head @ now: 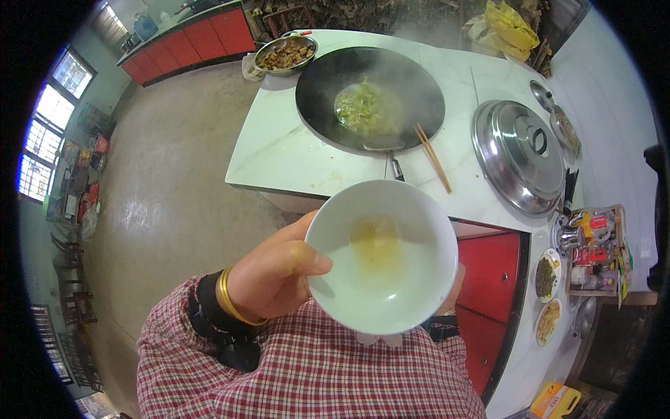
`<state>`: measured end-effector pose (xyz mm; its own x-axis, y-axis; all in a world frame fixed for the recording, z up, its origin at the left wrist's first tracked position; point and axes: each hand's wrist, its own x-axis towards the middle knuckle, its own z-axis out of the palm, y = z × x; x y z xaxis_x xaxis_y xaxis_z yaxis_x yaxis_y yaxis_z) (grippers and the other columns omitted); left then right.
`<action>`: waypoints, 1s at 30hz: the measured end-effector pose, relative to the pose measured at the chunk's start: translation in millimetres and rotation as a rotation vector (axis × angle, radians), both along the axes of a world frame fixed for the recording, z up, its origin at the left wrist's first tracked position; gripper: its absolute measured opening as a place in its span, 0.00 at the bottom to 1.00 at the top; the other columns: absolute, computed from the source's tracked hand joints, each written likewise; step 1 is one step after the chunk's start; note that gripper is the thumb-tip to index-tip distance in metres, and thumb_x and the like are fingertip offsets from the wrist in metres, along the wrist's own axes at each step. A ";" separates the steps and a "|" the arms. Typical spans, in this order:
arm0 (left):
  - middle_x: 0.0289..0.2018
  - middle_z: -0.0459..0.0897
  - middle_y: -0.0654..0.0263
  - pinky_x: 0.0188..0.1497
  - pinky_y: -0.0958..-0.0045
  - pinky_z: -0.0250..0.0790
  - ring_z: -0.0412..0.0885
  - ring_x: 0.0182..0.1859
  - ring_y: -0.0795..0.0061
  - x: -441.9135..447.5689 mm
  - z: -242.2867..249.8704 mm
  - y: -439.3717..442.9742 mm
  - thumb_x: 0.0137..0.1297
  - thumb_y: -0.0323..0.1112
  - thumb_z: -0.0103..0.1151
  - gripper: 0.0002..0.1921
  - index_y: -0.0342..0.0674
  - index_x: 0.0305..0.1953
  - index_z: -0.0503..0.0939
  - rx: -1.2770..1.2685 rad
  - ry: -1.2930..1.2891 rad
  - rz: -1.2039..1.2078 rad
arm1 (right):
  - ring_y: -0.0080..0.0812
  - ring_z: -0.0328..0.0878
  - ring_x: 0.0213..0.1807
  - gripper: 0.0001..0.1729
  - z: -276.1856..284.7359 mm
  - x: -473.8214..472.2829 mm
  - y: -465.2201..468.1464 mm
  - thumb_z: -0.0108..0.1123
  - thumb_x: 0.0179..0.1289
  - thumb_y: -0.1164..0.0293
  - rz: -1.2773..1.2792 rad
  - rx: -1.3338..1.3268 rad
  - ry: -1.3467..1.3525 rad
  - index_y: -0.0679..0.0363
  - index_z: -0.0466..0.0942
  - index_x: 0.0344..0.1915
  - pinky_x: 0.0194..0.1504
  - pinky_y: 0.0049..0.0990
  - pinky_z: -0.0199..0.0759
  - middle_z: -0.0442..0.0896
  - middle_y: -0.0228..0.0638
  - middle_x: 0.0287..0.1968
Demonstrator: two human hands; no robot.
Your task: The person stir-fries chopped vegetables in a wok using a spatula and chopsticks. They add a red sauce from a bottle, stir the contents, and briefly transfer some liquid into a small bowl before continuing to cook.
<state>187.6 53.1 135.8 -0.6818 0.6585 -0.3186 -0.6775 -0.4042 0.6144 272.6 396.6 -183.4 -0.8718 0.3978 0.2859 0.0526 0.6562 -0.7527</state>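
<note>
My left hand [277, 272] grips the left rim of a white bowl [419, 251], thumb over the edge. A little yellowish-brown liquid lies at the bowl's bottom. Part of my right hand [456, 288] shows beyond the bowl's right side; the bowl hides its fingers, so its hold cannot be made out. Past the bowl, a large black wok [319, 99] set in the counter steams, with green vegetables [366, 107] in bubbling liquid. A spatula [396, 168] rests in it, handle towards me. Wooden chopsticks [433, 160] lean from the wok's edge onto the counter.
A steel bowl of browned food pieces [286, 56] stands at the far left corner of the white counter [282, 152]. On the right are a big domed steel lid [515, 157], a plate of dark greens [547, 275], a second food plate [548, 322] and a condiment rack [594, 251].
</note>
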 end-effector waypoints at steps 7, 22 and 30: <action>0.63 0.70 0.53 0.64 0.64 0.67 0.72 0.63 0.63 -4.4 -13.5 -18.0 0.54 0.30 0.54 0.39 0.32 0.70 0.56 0.045 0.087 0.077 | 0.42 0.71 0.42 0.12 27.0 -3.6 -5.3 0.51 0.72 0.69 -0.069 0.054 -0.089 0.68 0.73 0.45 0.46 0.35 0.67 0.73 0.45 0.41; 0.60 0.72 0.55 0.58 0.64 0.74 0.78 0.56 0.65 -24.1 -44.1 -75.2 0.60 0.29 0.47 0.34 0.34 0.69 0.56 0.066 0.122 0.211 | 0.42 0.72 0.43 0.13 41.8 -36.5 -32.7 0.50 0.73 0.68 0.030 0.082 -0.072 0.68 0.72 0.45 0.46 0.36 0.68 0.73 0.46 0.42; 0.64 0.69 0.53 0.63 0.57 0.71 0.74 0.62 0.58 -17.4 -38.4 -102.1 0.60 0.33 0.49 0.35 0.35 0.70 0.54 0.054 0.131 0.269 | 0.38 0.73 0.42 0.12 45.5 -57.6 -46.9 0.50 0.73 0.69 0.066 0.112 -0.069 0.68 0.73 0.45 0.44 0.32 0.69 0.75 0.44 0.41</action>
